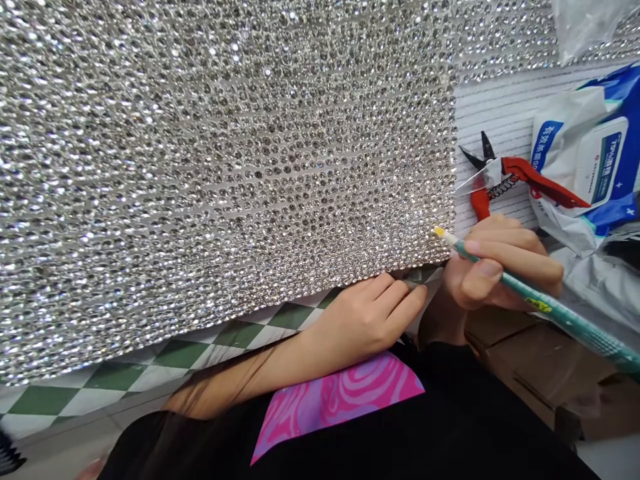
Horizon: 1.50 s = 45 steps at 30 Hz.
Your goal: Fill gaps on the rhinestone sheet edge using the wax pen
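Note:
A wide sheet of silvery rhinestone rows [260, 160] covers most of the table. My right hand [505, 263], at the sheet's right corner, is closed round a green pen-like tool [565, 310]. The tool's yellow tip [439, 232] points left over the stones near the edge; I cannot tell whether it touches them. My left hand [377, 310] lies at the sheet's front edge, left of the right hand, with its fingers bent together and their tips partly hidden under the edge. What it grips, if anything, is hidden.
Red-handled cutters [543, 180] with open jaws lie right of the sheet on white ribbed material [485, 107]. Beyond them is a blue and white wipes packet [600, 160]. A green-checked cloth [175, 353] hangs at the front edge; cardboard boxes [525, 367] stand at lower right.

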Available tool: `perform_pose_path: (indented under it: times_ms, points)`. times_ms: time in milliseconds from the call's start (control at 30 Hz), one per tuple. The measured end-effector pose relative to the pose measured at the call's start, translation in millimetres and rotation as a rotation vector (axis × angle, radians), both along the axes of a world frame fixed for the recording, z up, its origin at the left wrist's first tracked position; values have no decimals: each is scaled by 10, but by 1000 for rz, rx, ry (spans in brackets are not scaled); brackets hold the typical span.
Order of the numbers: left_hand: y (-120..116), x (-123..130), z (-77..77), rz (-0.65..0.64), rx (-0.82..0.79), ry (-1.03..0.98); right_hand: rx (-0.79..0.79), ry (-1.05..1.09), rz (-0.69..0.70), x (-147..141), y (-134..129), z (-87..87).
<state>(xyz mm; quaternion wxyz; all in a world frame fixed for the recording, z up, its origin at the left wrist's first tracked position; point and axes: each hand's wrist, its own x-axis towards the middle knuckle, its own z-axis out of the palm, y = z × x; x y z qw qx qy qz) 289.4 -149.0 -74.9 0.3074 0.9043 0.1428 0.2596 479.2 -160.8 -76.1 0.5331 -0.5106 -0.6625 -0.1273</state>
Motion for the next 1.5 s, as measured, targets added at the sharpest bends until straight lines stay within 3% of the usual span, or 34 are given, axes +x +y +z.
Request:
perform_pose_path:
  times_ms: [133,300,433,733,1167,1500]
  points:
    - [-2,-2,-6,-4,-6,6,73,-11,41,10,12,-13]
    - [-2,-4,-3,1,2,2,7,22,-68,-14,-2,-8]
    - [1,-2,6,-2,2,2,71,-2,-49,-16,24,-12]
    - [6,7,16,8,14,-5,-31,-8,-116,-50,-42,28]
    - [8,4,15,4,12,-3,55,-32,-25,37,13,-6]
    - [12,10,13,1,21,9,45,-21,-45,13,36,-23]
